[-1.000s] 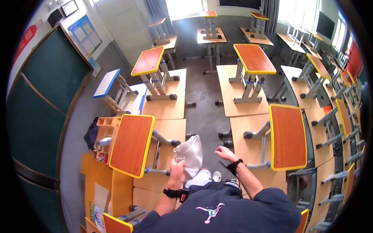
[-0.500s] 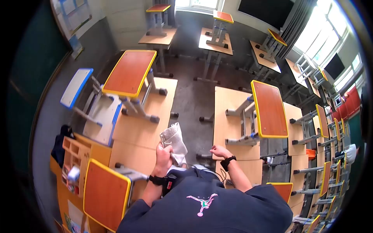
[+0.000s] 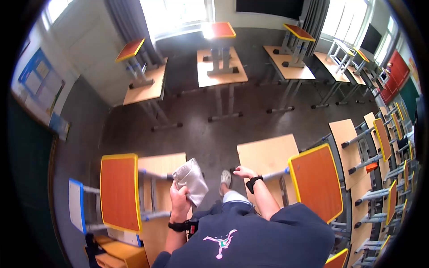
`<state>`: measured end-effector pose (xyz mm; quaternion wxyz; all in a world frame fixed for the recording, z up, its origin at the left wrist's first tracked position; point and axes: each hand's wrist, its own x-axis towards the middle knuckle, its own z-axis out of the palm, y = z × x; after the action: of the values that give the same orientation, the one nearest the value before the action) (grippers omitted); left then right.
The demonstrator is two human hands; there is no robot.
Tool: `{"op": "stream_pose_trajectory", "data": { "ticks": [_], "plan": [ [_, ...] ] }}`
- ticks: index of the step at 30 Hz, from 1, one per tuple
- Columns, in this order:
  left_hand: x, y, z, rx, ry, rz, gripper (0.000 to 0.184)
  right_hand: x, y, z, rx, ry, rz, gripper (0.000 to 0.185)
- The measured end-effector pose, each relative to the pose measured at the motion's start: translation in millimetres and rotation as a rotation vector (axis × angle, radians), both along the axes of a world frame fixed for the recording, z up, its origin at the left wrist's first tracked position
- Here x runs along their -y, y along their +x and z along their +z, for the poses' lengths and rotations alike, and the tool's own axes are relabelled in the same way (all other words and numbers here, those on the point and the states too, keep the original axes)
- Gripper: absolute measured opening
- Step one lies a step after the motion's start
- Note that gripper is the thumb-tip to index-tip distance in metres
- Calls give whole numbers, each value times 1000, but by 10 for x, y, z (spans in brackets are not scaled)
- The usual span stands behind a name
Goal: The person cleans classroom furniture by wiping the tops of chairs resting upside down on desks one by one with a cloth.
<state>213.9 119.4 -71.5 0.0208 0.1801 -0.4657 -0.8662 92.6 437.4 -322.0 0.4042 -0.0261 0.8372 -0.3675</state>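
My left hand (image 3: pixel 180 198) is closed around a light grey folded cloth (image 3: pixel 192 182), which sticks up and out to the right of the fingers. The cloth is over the aisle, beside the edge of the left desk (image 3: pixel 163 161). My right hand (image 3: pixel 245 172) has its fingers curled in, and I see nothing in them. It is above the near left part of the right desk (image 3: pixel 268 152), close to an upturned chair with an orange-brown, yellow-edged seat (image 3: pixel 316 183). Whether the hand touches the desk I cannot tell.
Another upturned chair (image 3: pixel 119 192) stands on the left desk, beside a blue-edged white one (image 3: pixel 77 205). Ahead, a row of desks, including the middle desk (image 3: pixel 222 71), carries chairs below the windows. Dark floor (image 3: pixel 201 138) runs between. Several more desks with chairs fill the right side.
My view has moved forward along the aisle and turned. The far desks are now closer, and the near chairs have shifted down in view. The cloth remains in my left hand.
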Motion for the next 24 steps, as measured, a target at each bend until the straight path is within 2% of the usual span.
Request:
{"op": "stream_pose_trajectory", "data": {
  "ticks": [2, 3, 4, 5, 6, 8, 9, 10, 11, 12, 13, 14, 15, 17, 18, 20, 21, 23, 24],
  "plan": [
    [-93, -712, 81, 53, -7, -24, 57, -73, -747, -17, -34, -119, -270, 45],
    [-97, -754, 123, 48, -2, -48, 57, -70, -816, 109, -101, -116, -215, 41],
    [17, -1117, 70, -5, -33, -115, 57, -128, -1123, 196, 0, -310, -672, 36],
    [-2, -1486, 101, 0, -78, -130, 56, -175, -1401, 360, 2, -372, -767, 31],
    [-32, -1359, 201, 7, -98, -106, 56, -206, -1304, 456, 6, -410, -822, 25],
    [-170, -2096, 404, -104, -134, -200, 55, -486, -1773, 295, -87, -404, -1063, 22],
    [-167, -2175, 464, -101, -153, -183, 63, -485, -1807, 313, -101, -402, -1061, 23],
    [-249, -2484, 500, -87, -87, -226, 60, -714, -1830, 330, -166, -269, -1064, 27],
    [-285, -2743, 457, -93, -69, -247, 59, -821, -1942, 358, -150, -288, -1112, 31],
    [-258, -2685, 459, -102, -68, -241, 58, -803, -1800, 368, -127, -326, -1134, 35],
    [-320, -3099, 272, -103, -30, -286, 57, -1003, -1761, 184, -87, -262, -1268, 43],
    [-318, -3322, 147, -84, -7, -313, 57, -1078, -1754, 272, 38, -199, -1287, 52],
    [-346, -3338, 250, -82, -17, -304, 57, -1114, -1714, 170, 18, -241, -1289, 51],
    [-421, -3976, -92, -34, -11, -402, 57, -1350, -1473, -654, -73, -31, -1434, 46],
    [-386, -3950, -161, 4, -14, -360, 56, -1403, -1418, -840, -133, 76, -1449, 43],
    [-505, -4560, -221, 61, -24, -433, 51, -1389, -1120, -683, 161, 91, -1367, 43],
    [-707, -4965, -241, 36, -14, -521, 49, -1371, -979, -766, 204, 74, -1409, 39],
    [-733, -5205, -100, 32, -27, -553, 47, -1062, -720, -1107, 186, 95, -1429, 39],
    [-939, -5488, -82, 38, -20, -611, 48, -1177, -800, -1019, 147, 139, -1439, 39]
  ]
}}
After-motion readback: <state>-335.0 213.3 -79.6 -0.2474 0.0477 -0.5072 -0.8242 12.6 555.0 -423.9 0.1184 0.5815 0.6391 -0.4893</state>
